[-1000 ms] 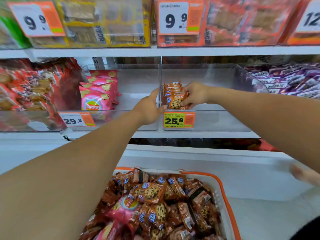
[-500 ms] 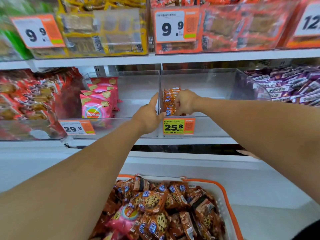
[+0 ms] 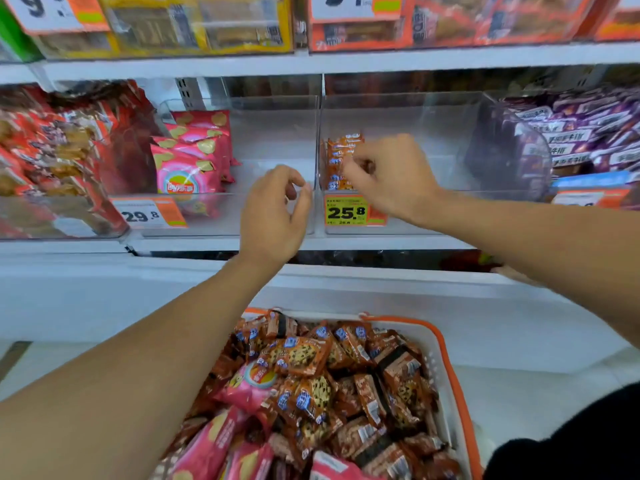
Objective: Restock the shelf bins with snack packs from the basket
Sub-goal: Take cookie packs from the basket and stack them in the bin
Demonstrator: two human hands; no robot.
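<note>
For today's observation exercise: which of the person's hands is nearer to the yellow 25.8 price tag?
Right. The right hand is just above the yellow 25.8 price tag, at the stacked cookie packs. The left hand is off to the tag's left, before the neighbouring bin.

Cookie packs (image 3: 341, 157): my right hand (image 3: 391, 174) is covering the right side of the row, so I am seeing only its left edges.
Right fingertips: curling behind my own knuckles; whether they are pinching a pack next to the 25.8 tag (image 3: 346, 211), I cannot tell.
Basket (image 3: 446, 355): below the 25.8 tag, its near end is running off the bottom edge, and my left forearm is hiding its left side.
Top price tags: above the 25.8 tag, their digits are being cut by the upper edge.
Small print on the 25.8 tag: blurring, too small to read.
</note>
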